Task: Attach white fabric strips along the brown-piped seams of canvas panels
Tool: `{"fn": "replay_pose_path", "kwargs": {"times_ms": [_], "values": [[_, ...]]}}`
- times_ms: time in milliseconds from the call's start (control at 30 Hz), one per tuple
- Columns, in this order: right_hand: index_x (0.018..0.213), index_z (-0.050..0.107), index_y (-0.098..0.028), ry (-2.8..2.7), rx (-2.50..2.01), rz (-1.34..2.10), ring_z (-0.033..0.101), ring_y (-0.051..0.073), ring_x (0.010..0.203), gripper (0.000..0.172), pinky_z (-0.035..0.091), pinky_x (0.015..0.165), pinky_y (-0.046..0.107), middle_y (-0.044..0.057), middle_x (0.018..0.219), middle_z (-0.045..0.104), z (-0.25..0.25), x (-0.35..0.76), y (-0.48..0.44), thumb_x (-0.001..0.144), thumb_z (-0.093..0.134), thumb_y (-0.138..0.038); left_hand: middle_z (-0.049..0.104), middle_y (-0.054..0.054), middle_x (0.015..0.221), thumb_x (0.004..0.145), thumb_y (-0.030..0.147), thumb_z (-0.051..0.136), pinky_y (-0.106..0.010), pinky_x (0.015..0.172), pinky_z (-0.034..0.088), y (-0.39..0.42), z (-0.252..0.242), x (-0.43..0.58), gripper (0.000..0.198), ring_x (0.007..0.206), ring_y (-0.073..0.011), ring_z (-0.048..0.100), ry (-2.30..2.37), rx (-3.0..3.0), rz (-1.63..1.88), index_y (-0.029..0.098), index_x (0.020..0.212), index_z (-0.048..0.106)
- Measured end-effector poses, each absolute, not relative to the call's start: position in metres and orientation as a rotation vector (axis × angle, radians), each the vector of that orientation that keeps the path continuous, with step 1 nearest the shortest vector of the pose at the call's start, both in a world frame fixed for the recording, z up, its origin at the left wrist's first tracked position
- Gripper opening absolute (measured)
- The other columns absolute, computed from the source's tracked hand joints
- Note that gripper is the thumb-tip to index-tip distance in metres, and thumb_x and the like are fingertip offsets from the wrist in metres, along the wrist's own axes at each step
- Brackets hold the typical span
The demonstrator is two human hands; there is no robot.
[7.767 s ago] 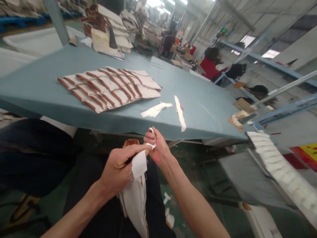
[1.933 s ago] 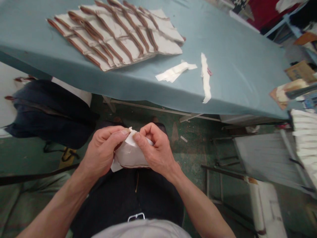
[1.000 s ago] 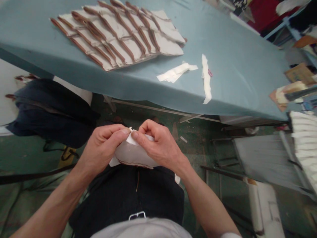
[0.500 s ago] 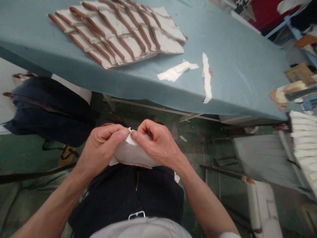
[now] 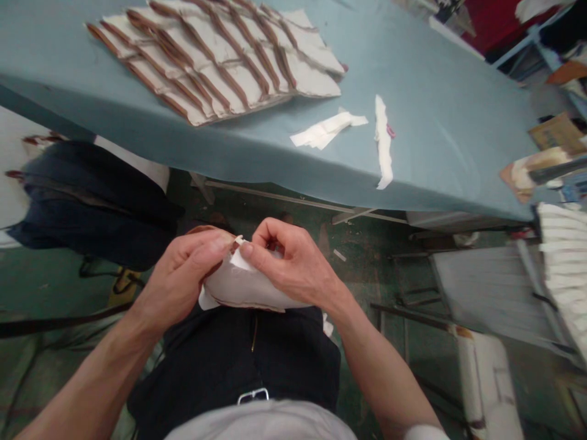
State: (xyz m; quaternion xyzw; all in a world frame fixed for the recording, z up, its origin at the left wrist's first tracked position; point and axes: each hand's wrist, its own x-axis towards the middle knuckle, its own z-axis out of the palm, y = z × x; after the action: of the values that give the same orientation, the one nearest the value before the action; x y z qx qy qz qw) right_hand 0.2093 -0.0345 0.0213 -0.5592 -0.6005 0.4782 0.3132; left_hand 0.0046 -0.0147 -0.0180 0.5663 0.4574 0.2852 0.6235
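Note:
Above my lap I hold a white fabric piece (image 5: 247, 288) with a brown edge, much like the pieces stacked on the table. My left hand (image 5: 190, 269) is closed, thumb and fingers pinching its upper edge, where some brown shows. Close beside it, my right hand (image 5: 293, 260) pinches a small white strip (image 5: 241, 261) at that same edge. The fingertips of both hands nearly meet. My right fingers also cover part of the white piece, so its right side is partly hidden.
A blue-green covered table (image 5: 435, 140) stands ahead. On it lie overlapping white pieces with brown edges (image 5: 220, 61), a crumpled white strip (image 5: 328, 129) and a narrow one (image 5: 383, 143). Dark cloth (image 5: 92, 201) hangs at left. A rack with white pieces (image 5: 564, 256) is at right.
My left hand has shifted slightly left and away from the right fingertips, uncovering more of the edge and the small strip. The white piece has turned a little.

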Motion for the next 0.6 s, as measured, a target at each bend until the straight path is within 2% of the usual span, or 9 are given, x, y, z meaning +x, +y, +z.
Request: {"fn": "replay_pose_path", "kwargs": {"times_ms": [133, 300, 467, 600], "values": [[0.075, 0.054, -0.022, -1.563, -1.447, 1.284, 0.046, 0.011, 0.065, 0.037, 0.035, 0.066, 0.028, -0.006, 0.071, 0.056, 0.019, 0.209, -0.035, 0.094, 0.071, -0.05, 0.066, -0.002, 0.081, 0.093, 0.043, 0.073, -0.026, 0.064, 0.044, -0.016, -0.015, -0.001, 0.027, 0.075, -0.0171, 0.057, 0.983, 1.255, 0.651, 0.018, 0.083, 0.077], [0.075, 0.055, -0.022, -1.542, -1.417, 1.283, 0.046, 0.011, 0.065, 0.042, 0.037, 0.066, 0.028, -0.006, 0.07, 0.056, 0.017, 0.209, -0.035, 0.094, 0.072, -0.055, 0.07, -0.001, 0.079, 0.089, 0.039, 0.072, -0.025, 0.061, 0.044, -0.018, -0.01, 0.003, 0.021, 0.069, -0.0158, 0.059, 1.033, 1.291, 0.64, 0.019, 0.083, 0.075], [0.076, 0.055, -0.022, -1.481, -1.428, 1.319, 0.046, 0.011, 0.067, 0.045, 0.036, 0.064, 0.027, -0.005, 0.07, 0.054, 0.009, 0.207, -0.038, 0.092, 0.074, -0.059, 0.073, -0.002, 0.077, 0.08, 0.039, 0.066, -0.026, 0.061, 0.046, -0.021, 0.003, 0.015, 0.022, 0.068, -0.0172, 0.063, 1.203, 1.404, 0.682, 0.019, 0.073, 0.072], [0.077, 0.057, -0.021, -1.343, -1.349, 1.451, 0.043, 0.011, 0.065, 0.043, 0.034, 0.06, 0.025, -0.006, 0.07, 0.051, -0.002, 0.206, -0.044, 0.091, 0.078, -0.056, 0.068, 0.001, 0.066, 0.077, 0.032, 0.059, -0.025, 0.055, 0.042, -0.027, 0.01, 0.022, 0.02, 0.06, -0.0147, 0.058, 1.245, 1.505, 0.743, 0.02, 0.065, 0.069]]}}
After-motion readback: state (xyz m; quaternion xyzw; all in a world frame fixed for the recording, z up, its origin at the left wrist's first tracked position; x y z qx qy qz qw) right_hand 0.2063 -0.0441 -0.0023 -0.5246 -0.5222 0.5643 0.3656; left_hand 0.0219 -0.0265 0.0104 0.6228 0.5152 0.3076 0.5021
